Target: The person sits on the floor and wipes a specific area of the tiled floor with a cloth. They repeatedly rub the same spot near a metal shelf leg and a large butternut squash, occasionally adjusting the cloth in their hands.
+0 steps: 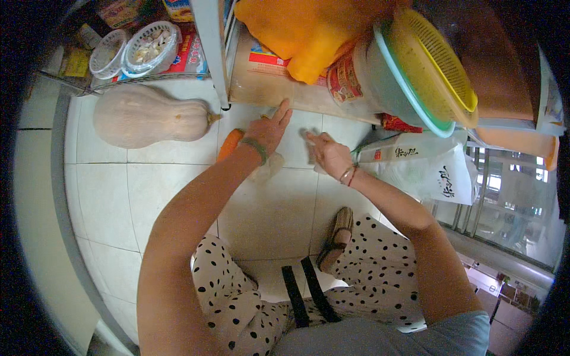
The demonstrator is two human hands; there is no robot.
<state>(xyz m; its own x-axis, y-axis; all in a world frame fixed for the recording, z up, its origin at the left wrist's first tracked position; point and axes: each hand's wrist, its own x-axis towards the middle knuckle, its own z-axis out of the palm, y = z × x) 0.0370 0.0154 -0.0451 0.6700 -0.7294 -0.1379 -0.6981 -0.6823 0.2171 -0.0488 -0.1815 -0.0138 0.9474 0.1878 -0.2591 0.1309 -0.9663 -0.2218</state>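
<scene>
My left hand (265, 133) is open, its fingers stretched toward the shelf's lower edge over the white floor tiles. Partly covered by that hand and wrist, an orange carrot (230, 145) lies on the floor. A pale, rounded thing (272, 168) shows just below the wrist; its kind is unclear. To the right, my right hand (331, 155) is held above the tiles with fingers apart, slightly blurred, and nothing shows in it. Close beside this hand lies a white plastic bag (430, 169) with dark print. Farther left, a large butternut squash (151, 117) rests on its side.
A low shelf board (255, 89) crosses the far side, with an orange cloth (309, 35) hanging over it. A white bucket (356, 80) and stacked colanders (436, 65) stand at right. Baskets, one with garlic (151, 47), sit on the left rack. A metal post (214, 53) divides the shelves.
</scene>
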